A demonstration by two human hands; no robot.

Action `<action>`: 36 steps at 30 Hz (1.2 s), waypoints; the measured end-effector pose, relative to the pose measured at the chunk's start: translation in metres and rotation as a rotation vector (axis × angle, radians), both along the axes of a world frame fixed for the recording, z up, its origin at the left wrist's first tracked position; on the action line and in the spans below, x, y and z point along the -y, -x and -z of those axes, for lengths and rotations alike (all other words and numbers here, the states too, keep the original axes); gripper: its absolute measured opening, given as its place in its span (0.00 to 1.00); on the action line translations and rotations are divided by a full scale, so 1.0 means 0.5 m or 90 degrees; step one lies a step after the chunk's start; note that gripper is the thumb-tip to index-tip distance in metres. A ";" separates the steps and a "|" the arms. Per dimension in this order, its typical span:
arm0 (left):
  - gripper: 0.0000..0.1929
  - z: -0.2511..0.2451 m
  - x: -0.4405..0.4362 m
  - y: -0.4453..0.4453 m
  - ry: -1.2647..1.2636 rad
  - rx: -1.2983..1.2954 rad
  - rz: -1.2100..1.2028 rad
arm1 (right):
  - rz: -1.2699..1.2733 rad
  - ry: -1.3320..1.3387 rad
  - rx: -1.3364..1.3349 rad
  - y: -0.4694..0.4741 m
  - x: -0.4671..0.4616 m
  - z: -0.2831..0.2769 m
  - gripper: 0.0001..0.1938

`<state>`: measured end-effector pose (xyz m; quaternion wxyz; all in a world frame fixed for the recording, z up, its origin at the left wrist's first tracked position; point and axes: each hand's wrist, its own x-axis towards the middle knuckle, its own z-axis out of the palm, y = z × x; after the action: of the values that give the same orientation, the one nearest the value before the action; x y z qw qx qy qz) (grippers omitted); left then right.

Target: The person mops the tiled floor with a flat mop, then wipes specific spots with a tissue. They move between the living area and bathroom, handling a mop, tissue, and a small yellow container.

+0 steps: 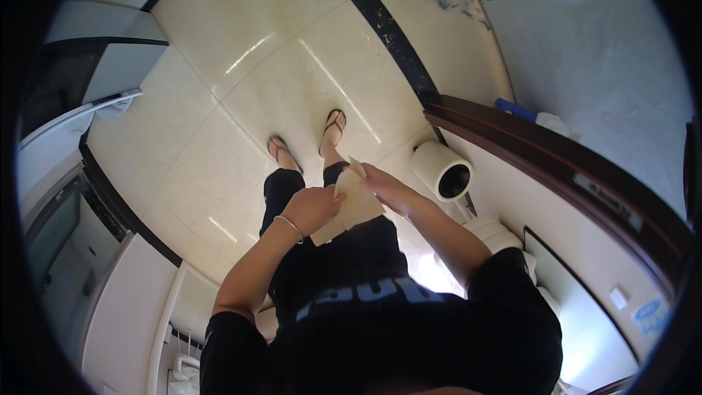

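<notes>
A creased sheet of beige paper (351, 206), perhaps tissue, is held in front of my waist above my dark trousers. My left hand (315, 209), with a pale bangle (290, 227) at its wrist, grips the sheet's left side. On the opposite side, my right hand (386, 186) holds the upper right part, where a corner of the paper sticks up. The fingertips of my right hand are partly hidden behind the sheet. Below, my feet in flip-flops (333, 126) stand on the tiled floor.
A cream cylindrical bin (436, 167) with a dark opening stands by the right wall. A dark wooden door frame (548, 153) runs along the right, with a bed (592, 49) beyond it. Black stone strip (392, 33) crosses the doorway floor. A glazed door (55, 225) is at left.
</notes>
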<state>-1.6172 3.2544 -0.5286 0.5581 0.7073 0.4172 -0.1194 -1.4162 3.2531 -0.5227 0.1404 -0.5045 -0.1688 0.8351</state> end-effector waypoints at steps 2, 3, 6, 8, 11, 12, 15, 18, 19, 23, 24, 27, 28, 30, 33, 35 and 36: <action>0.18 0.105 -0.040 -0.011 0.009 -0.003 0.028 | -0.089 -0.046 0.030 -0.030 -0.031 0.124 0.25; 0.18 0.163 -0.062 -0.011 0.016 0.004 0.020 | -0.091 -0.019 0.035 -0.043 -0.043 0.200 0.25; 0.16 0.352 -0.125 -0.020 0.063 0.046 -0.065 | -0.069 0.057 0.077 -0.129 -0.079 0.466 0.21; 0.17 0.461 -0.159 -0.017 0.125 0.046 -0.148 | 0.071 0.057 0.113 -0.226 -0.109 0.646 0.17; 0.18 0.574 -0.200 0.002 0.250 0.089 -0.245 | -0.055 0.010 0.666 -0.406 -0.181 0.886 0.23; 0.17 0.598 -0.215 0.008 0.282 0.097 -0.249 | -0.049 -0.002 0.769 -0.473 -0.210 0.945 0.25; 0.16 0.650 -0.269 0.028 0.297 0.101 -0.222 | 0.116 -0.034 1.300 -0.623 -0.324 1.093 0.23; 0.10 0.689 -0.331 0.058 0.221 0.076 -0.175 | 0.238 -0.317 1.335 -0.631 -0.419 1.217 0.18; 0.09 0.702 -0.351 0.067 0.199 0.049 -0.171 | 0.156 -0.352 1.331 -0.604 -0.456 1.265 0.16; 0.10 0.755 -0.411 0.093 0.013 0.019 -0.165 | -0.189 -0.622 1.096 -0.443 -0.581 1.453 0.15; 0.11 0.762 -0.421 0.098 -0.020 -0.020 -0.176 | -0.119 -0.693 0.985 -0.406 -0.599 1.485 0.15; 0.14 0.765 -0.429 0.102 -0.034 -0.088 -0.221 | -0.166 -0.826 0.896 -0.331 -0.602 1.516 0.16; 0.14 0.764 -0.425 0.100 -0.023 -0.080 -0.228 | -0.194 -0.829 0.872 -0.313 -0.587 1.510 0.16; 0.14 0.762 -0.417 0.094 -0.002 -0.091 -0.261 | -0.220 -0.843 0.799 -0.280 -0.543 1.486 0.17; 0.16 0.773 -0.412 0.084 -0.007 -0.103 -0.277 | -0.371 -0.862 0.669 -0.230 -0.482 1.460 0.17; 0.21 0.788 -0.415 0.080 -0.034 -0.094 -0.298 | -0.319 -0.900 0.684 -0.219 -0.464 1.454 0.16; 0.20 0.794 -0.420 0.079 -0.058 -0.091 -0.295 | -0.274 -0.875 0.661 -0.216 -0.461 1.456 0.16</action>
<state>-1.6567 3.4642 -0.9258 0.5072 0.6069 0.6116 -0.0192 -1.3083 3.4835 -1.2505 0.1582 -0.5812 -0.7664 0.2230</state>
